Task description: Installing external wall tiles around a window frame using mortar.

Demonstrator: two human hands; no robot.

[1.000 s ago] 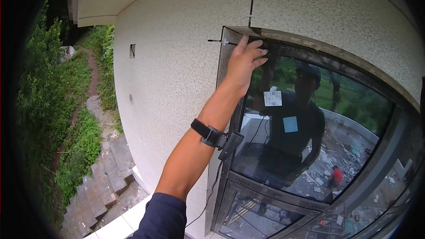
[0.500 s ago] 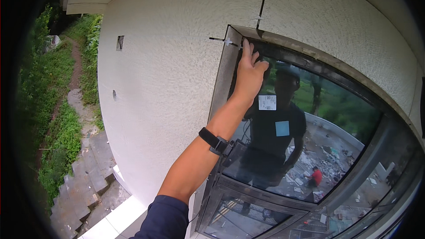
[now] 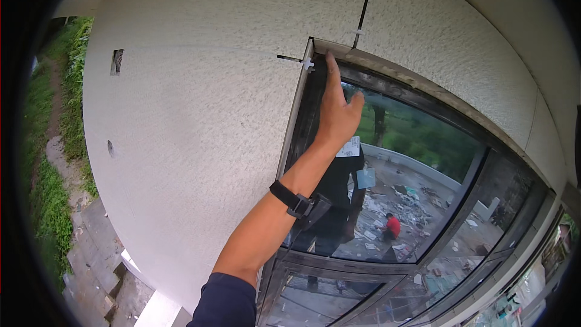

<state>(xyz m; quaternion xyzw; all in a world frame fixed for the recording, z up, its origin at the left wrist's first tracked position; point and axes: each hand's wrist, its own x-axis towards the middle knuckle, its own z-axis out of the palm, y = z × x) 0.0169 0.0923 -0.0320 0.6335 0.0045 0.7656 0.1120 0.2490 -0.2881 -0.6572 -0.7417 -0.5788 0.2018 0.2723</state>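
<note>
My left hand [image 3: 340,112] reaches up to the top left corner of a dark window frame [image 3: 387,89]. A straight finger touches the corner under the pale edging strip [image 3: 333,47], and the thumb stands apart to the right. Nothing shows in the hand, though some fingers are hidden. Beside the fingertips, a white cross-shaped tile spacer [image 3: 308,63] sits at the end of a dark joint. A second white spacer [image 3: 359,32] is in the upright joint above the frame. A black strap [image 3: 292,198] with a small device circles my forearm. My right hand is out of view.
Cream textured wall tiles [image 3: 193,121] surround the window. The glass [image 3: 417,175] carries two stickers and reflects rubble and a person in red. A cut-out hole [image 3: 117,62] is in the wall at left. Far below lie grey steps [image 3: 91,248] and greenery [image 3: 51,206].
The view has shifted, so the wall and window sit further left. My left hand stays at the frame's corner, its fingers now closer together and the finger pointing straighter up.
</note>
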